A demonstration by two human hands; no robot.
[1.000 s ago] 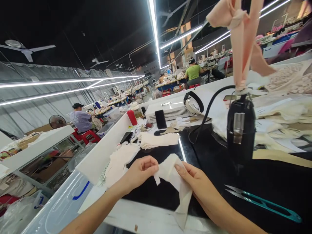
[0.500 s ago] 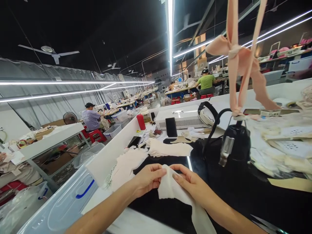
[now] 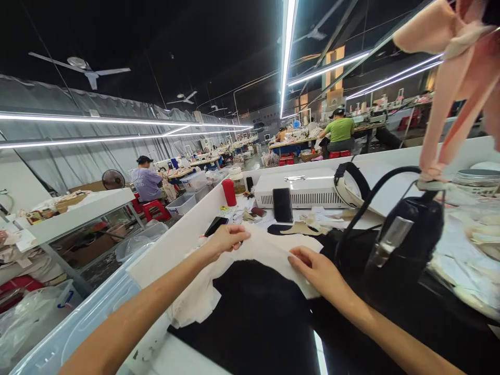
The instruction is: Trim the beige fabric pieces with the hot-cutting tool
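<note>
A pale cream fabric piece (image 3: 271,255) spans the gap between my two hands over the black work surface (image 3: 261,317). My left hand (image 3: 228,240) pinches its upper left part between thumb and fingers. Farther right, my right hand (image 3: 312,266) has its fingers closed at the piece's right side, thumb uppermost. Left of the black surface lies a crumpled pile of similar fabric pieces (image 3: 197,299), partly under my left forearm. Behind my hands the held piece overlaps other pale cloth, so its far edge is hard to make out.
A black device (image 3: 410,245) with a cable hangs from pink fabric strips (image 3: 445,120) at right. Behind stand a phone (image 3: 282,204), a white vented box (image 3: 304,190) and a red container (image 3: 229,192). A blue-tinted bin (image 3: 89,323) is at left; co-workers sit farther off.
My hands have moved forward and apart, spreading the fabric that was bunched between them. The view has shifted, so the hanging device appears nearer and farther right.
</note>
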